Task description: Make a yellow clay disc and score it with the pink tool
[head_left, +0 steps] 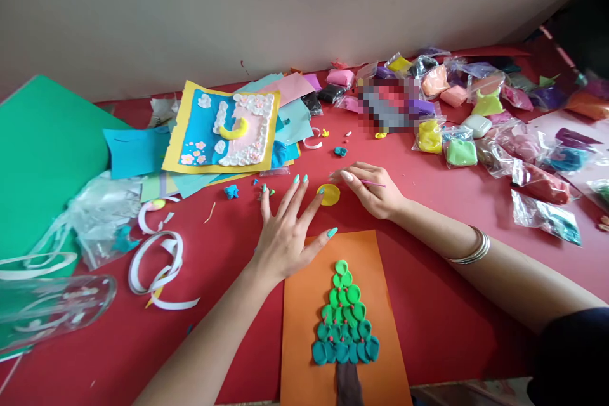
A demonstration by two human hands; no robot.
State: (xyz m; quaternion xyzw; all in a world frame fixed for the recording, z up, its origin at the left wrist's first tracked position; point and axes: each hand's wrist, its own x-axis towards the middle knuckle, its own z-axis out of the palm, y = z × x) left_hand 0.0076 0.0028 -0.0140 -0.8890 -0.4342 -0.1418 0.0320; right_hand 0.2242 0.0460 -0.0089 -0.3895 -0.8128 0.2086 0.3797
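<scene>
Fingertip on the yellow disc (332,196), tool in the other hand

The disc lies flat on the red table (214,260), between the hands and just beyond the top edge of the orange sheet (299,304). The left hand (281,238) is spread wide and grips nothing; its index fingertip rests at the disc's left edge, seemingly to keep it from sliding. The right hand (377,193) is partly curled just beside the disc, thumb and forefinger pinching a slim pink tool (373,183), probably for fine control. The sheet, with its green tree (342,316), sits nearest the body, perhaps for easy viewing; the bags (460,150) and the moon picture (195,130) lie farther out, apparently to leave working room. The tool's left end is lost at the right fingertips, so I cannot tell whether it meets the disc. The lower fingers there are partly hidden. The left thumb overhangs the sheet's top corner; contact is unclear. The frame cuts off the sheet's bottom and the trunk (349,384), and a pixelated patch (387,104) masks something among the bags
</scene>
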